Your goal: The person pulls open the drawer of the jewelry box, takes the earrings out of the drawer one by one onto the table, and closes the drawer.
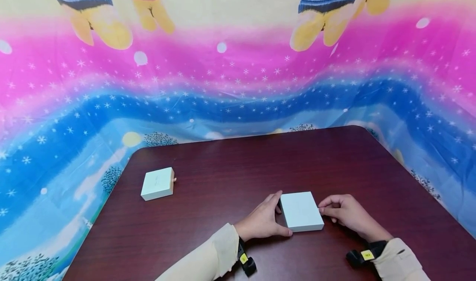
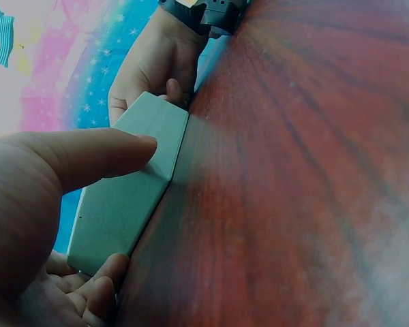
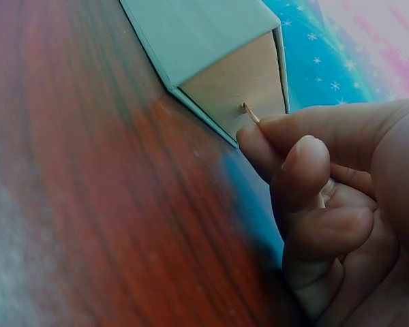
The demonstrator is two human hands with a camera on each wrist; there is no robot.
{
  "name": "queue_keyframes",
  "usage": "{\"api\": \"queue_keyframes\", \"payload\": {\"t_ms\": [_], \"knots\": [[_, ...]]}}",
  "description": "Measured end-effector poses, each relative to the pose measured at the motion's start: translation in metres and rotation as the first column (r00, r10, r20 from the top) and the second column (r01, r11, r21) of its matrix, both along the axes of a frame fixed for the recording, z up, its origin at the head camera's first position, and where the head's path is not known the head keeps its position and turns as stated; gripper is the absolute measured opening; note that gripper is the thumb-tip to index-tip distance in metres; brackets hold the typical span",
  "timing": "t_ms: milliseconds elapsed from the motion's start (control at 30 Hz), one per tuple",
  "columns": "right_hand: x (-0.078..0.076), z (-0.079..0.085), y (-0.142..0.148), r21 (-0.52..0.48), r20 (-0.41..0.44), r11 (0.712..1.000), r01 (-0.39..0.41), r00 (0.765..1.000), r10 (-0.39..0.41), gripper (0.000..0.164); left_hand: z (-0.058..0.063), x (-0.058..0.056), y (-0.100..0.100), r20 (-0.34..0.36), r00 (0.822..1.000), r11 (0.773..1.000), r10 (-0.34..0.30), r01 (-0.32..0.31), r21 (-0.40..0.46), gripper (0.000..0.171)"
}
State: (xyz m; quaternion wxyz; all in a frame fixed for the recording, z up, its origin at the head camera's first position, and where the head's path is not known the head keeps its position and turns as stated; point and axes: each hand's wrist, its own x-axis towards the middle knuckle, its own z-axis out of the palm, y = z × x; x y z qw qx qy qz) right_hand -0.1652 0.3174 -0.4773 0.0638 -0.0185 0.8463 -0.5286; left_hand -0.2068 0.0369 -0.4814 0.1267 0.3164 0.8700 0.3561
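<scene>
A pale green drawer box (image 1: pixel 302 211) lies flat on the dark red table. My left hand (image 1: pixel 261 220) holds it by the left side, with the thumb at the near corner and the fingers at the far one. On the right, my right hand (image 1: pixel 347 214) pinches a thin ribbon pull (image 3: pixel 251 114) between thumb and forefinger. That ribbon comes out of the cream drawer front (image 3: pixel 235 82), which sits inside the green sleeve. The thumb and fingers also show along the box in the left wrist view.
A second pale box (image 1: pixel 158 183) with a small tab on its right side lies toward the table's left edge. The wood-grain table (image 1: pixel 223 169) has rounded far corners. A pink and blue patterned cloth (image 1: pixel 230 82) hangs behind and around it.
</scene>
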Motion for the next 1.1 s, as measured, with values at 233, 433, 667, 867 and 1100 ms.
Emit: {"api": "queue_keyframes", "payload": {"t_ms": [233,433,667,867,1100], "knots": [[-0.0007,0.0004,0.0001,0.036,-0.018,0.999,-0.002,1.0,0.003,0.02,0.0014,-0.0003,-0.0001,-0.007,1.0,1.0,-0.002,0.002,-0.004,0.111],[-0.0003,0.0,0.0003,0.048,-0.028,0.999,0.006,1.0,-0.005,0.019,0.0018,0.0001,0.0,0.003,1.0,1.0,0.003,-0.003,-0.001,0.111],[-0.0008,-0.0022,0.0004,0.07,-0.041,0.997,0.043,0.998,-0.04,0.015,0.0011,0.0002,0.0007,0.007,1.0,1.0,0.011,-0.011,-0.002,0.112],[-0.0021,-0.002,0.0002,0.1,-0.049,0.993,0.059,0.997,-0.055,0.013,0.0007,-0.0004,0.0012,0.003,1.0,1.0,0.007,-0.007,0.0,0.111],[-0.0014,-0.0003,-0.0012,0.111,-0.065,0.992,0.052,0.997,-0.045,0.013,0.0007,0.0002,0.0016,0.003,1.0,1.0,0.009,-0.009,-0.001,0.111]]}}
